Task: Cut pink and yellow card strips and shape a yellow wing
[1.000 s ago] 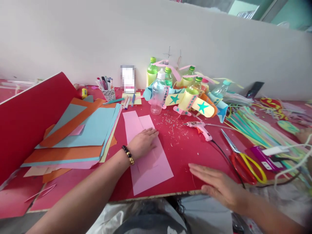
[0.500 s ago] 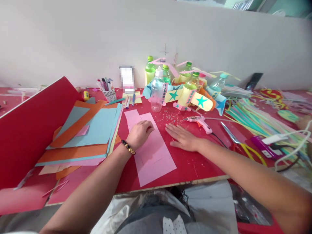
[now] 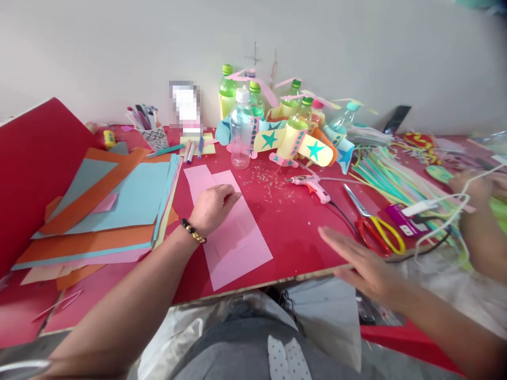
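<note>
My left hand (image 3: 214,208), with a bead bracelet at the wrist, rests over a pink paper sheet (image 3: 241,248) lying on the red table. Its fingers are curled closed, and whether anything is inside them is hidden. A narrower pink paper strip (image 3: 198,177) lies under the same hand. Above the table's front edge, my right hand (image 3: 366,269) is open, its fingers stretched out and holding nothing. Beyond it lie red-and-yellow scissors (image 3: 372,229), and a pink glue gun (image 3: 312,186) is on the table farther back.
Paper-decorated bottles (image 3: 293,140) and a plain clear bottle (image 3: 241,129) stand at the back. Coloured paper sheets (image 3: 134,195) are piled left, beside a pen cup (image 3: 155,138). Paper strips (image 3: 396,179) and a purple box (image 3: 406,219) lie right. Another person's hand (image 3: 471,190) is at far right.
My right hand has lifted off the scrap-strewn tabletop and moved right and toward me. My left hand stays on the pink paper. The view has shifted; another person's arm shows more at right.
</note>
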`<move>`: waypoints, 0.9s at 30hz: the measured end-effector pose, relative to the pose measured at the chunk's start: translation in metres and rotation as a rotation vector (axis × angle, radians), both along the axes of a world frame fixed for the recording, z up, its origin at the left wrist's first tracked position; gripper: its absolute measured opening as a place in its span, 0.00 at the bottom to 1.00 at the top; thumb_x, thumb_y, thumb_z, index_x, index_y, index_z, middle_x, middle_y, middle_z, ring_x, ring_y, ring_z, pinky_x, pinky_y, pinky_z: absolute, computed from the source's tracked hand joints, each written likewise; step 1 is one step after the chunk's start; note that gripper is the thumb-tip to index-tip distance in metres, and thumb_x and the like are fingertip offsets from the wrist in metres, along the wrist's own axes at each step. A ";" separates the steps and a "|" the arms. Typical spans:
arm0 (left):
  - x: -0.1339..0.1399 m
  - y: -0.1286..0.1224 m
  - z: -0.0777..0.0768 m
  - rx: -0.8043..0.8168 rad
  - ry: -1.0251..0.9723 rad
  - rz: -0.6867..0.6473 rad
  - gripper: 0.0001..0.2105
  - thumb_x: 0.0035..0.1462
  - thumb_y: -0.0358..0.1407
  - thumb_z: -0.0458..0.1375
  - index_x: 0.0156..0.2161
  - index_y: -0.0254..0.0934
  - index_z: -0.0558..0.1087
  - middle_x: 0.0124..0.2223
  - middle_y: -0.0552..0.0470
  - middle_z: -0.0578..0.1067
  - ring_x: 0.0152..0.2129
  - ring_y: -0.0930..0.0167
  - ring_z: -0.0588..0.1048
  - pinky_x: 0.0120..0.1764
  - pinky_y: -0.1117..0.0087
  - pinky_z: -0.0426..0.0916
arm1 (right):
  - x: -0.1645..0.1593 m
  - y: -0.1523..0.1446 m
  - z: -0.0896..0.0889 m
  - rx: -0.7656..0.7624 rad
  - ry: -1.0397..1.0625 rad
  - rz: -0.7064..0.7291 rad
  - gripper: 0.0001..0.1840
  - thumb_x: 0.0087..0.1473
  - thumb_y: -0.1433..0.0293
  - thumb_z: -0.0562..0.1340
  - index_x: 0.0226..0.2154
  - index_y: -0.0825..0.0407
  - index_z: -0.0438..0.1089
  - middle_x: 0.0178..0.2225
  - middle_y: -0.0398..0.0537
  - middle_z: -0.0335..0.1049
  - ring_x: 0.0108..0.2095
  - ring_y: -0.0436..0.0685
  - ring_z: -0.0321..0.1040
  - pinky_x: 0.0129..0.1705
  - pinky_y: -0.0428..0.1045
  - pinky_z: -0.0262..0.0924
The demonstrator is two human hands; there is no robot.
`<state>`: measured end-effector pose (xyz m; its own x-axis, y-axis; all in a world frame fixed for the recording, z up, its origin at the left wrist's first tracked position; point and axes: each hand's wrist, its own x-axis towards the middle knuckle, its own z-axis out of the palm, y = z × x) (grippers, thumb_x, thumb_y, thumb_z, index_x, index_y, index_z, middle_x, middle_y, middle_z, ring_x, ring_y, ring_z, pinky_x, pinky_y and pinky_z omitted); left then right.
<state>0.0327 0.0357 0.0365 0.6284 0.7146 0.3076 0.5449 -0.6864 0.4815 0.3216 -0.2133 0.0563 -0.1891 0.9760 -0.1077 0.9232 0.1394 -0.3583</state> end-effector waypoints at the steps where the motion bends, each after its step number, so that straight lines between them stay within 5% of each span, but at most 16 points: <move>1: -0.001 0.000 0.000 0.003 -0.006 0.006 0.15 0.62 0.40 0.47 0.26 0.37 0.65 0.27 0.52 0.69 0.24 0.71 0.67 0.30 0.71 0.59 | 0.002 0.019 -0.011 0.047 -0.019 -0.026 0.35 0.61 0.58 0.50 0.66 0.46 0.36 0.67 0.47 0.39 0.65 0.60 0.38 0.63 0.60 0.45; 4: -0.003 0.002 -0.003 -0.009 -0.043 0.038 0.13 0.60 0.40 0.50 0.27 0.36 0.66 0.27 0.53 0.70 0.24 0.72 0.67 0.30 0.71 0.59 | -0.005 0.060 -0.042 0.096 -0.126 -0.141 0.35 0.62 0.54 0.46 0.66 0.50 0.36 0.67 0.54 0.38 0.66 0.61 0.35 0.63 0.64 0.40; 6: -0.005 0.005 -0.006 -0.025 -0.065 0.054 0.11 0.58 0.40 0.52 0.28 0.36 0.68 0.28 0.53 0.71 0.24 0.72 0.68 0.30 0.72 0.60 | -0.024 0.060 -0.051 0.113 -0.151 -0.066 0.38 0.60 0.51 0.47 0.65 0.52 0.38 0.67 0.56 0.37 0.66 0.63 0.32 0.63 0.66 0.36; 9: -0.007 0.009 -0.009 -0.032 -0.084 0.062 0.08 0.56 0.38 0.55 0.29 0.36 0.70 0.30 0.53 0.74 0.25 0.72 0.70 0.31 0.72 0.62 | -0.057 0.021 -0.038 0.026 0.022 0.273 0.45 0.55 0.47 0.53 0.65 0.51 0.38 0.66 0.55 0.38 0.66 0.65 0.34 0.63 0.66 0.35; 12: -0.006 0.009 -0.008 -0.047 -0.113 0.072 0.07 0.57 0.35 0.53 0.32 0.37 0.72 0.30 0.53 0.75 0.26 0.72 0.72 0.32 0.73 0.63 | -0.069 -0.035 -0.021 -0.290 0.250 0.416 0.27 0.62 0.63 0.51 0.63 0.41 0.49 0.61 0.44 0.57 0.59 0.55 0.56 0.59 0.53 0.55; 14: -0.004 0.007 -0.005 -0.063 -0.135 0.084 0.09 0.59 0.34 0.50 0.35 0.37 0.72 0.28 0.54 0.75 0.25 0.73 0.72 0.32 0.73 0.63 | -0.056 -0.064 -0.028 -0.304 0.290 0.174 0.23 0.63 0.67 0.49 0.60 0.42 0.56 0.54 0.45 0.68 0.51 0.53 0.67 0.50 0.47 0.65; 16: -0.003 0.004 -0.002 -0.066 -0.146 0.098 0.11 0.59 0.33 0.48 0.37 0.37 0.73 0.26 0.55 0.74 0.24 0.74 0.72 0.32 0.74 0.63 | -0.035 -0.082 -0.053 -0.215 0.231 -0.034 0.22 0.62 0.69 0.47 0.56 0.46 0.63 0.49 0.48 0.73 0.48 0.55 0.70 0.48 0.50 0.66; 21: -0.002 0.001 -0.001 -0.041 -0.137 0.131 0.12 0.59 0.35 0.49 0.39 0.36 0.75 0.24 0.55 0.72 0.21 0.74 0.70 0.30 0.73 0.62 | -0.041 -0.085 -0.131 -0.073 -0.242 -0.423 0.27 0.57 0.60 0.52 0.53 0.59 0.66 0.55 0.65 0.63 0.59 0.74 0.54 0.56 0.75 0.46; 22: -0.002 0.001 -0.002 -0.035 -0.138 0.136 0.12 0.59 0.35 0.49 0.40 0.36 0.75 0.24 0.54 0.73 0.22 0.73 0.70 0.30 0.73 0.63 | -0.056 -0.080 -0.139 -0.094 -0.227 -0.378 0.28 0.57 0.58 0.53 0.55 0.56 0.64 0.56 0.63 0.62 0.59 0.74 0.53 0.56 0.76 0.44; 24: -0.002 0.001 -0.004 -0.026 -0.138 0.146 0.11 0.58 0.35 0.51 0.41 0.37 0.75 0.26 0.54 0.74 0.23 0.73 0.71 0.32 0.73 0.63 | -0.086 -0.070 -0.144 -0.194 -0.025 -0.036 0.24 0.59 0.61 0.52 0.56 0.48 0.63 0.56 0.53 0.65 0.56 0.65 0.60 0.58 0.66 0.50; 25: -0.002 0.001 -0.005 -0.022 -0.139 0.152 0.11 0.57 0.34 0.52 0.42 0.37 0.75 0.27 0.54 0.75 0.23 0.73 0.71 0.32 0.73 0.64 | -0.095 -0.066 -0.142 -0.203 0.019 0.040 0.22 0.60 0.62 0.51 0.56 0.42 0.63 0.56 0.44 0.66 0.55 0.58 0.63 0.58 0.56 0.54; 27: -0.002 0.002 -0.007 -0.009 -0.150 0.160 0.11 0.56 0.34 0.53 0.43 0.37 0.74 0.30 0.53 0.76 0.24 0.74 0.71 0.34 0.73 0.65 | -0.092 -0.062 -0.133 -0.175 -0.004 0.046 0.21 0.60 0.60 0.53 0.55 0.39 0.63 0.56 0.39 0.65 0.55 0.56 0.62 0.60 0.51 0.51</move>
